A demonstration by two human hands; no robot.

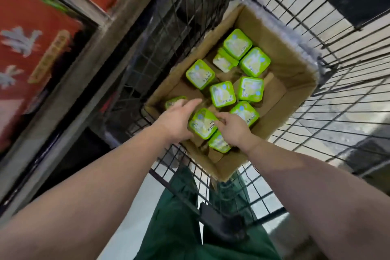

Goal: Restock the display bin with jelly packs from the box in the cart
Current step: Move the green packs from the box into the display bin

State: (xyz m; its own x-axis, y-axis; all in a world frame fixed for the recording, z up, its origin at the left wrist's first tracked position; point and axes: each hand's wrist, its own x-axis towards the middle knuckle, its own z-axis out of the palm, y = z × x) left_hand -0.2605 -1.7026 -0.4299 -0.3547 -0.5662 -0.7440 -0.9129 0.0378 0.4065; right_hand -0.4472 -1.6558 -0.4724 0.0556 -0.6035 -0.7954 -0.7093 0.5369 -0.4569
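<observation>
Reaching into the jelly box

Looking down, I see both hands in the cardboard box (280, 65) sitting in the wire cart (337, 53). My left hand (177, 120) lies at 9 o'clock of the nearest jelly pack (202, 123), fingers straight and together, touching nothing I can confirm. My right hand (233, 125) sits at 3 o'clock of that pack, fingers curled onto its edge. More green packs (222, 94) stand toward 12 o'clock. Red cartons (31, 53) fill the shelf at 9 o'clock.

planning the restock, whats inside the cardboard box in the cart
Loose green jelly packs, about ten showing, on the bare floor of the cardboard box. The left hand and right hand cover some.
</observation>
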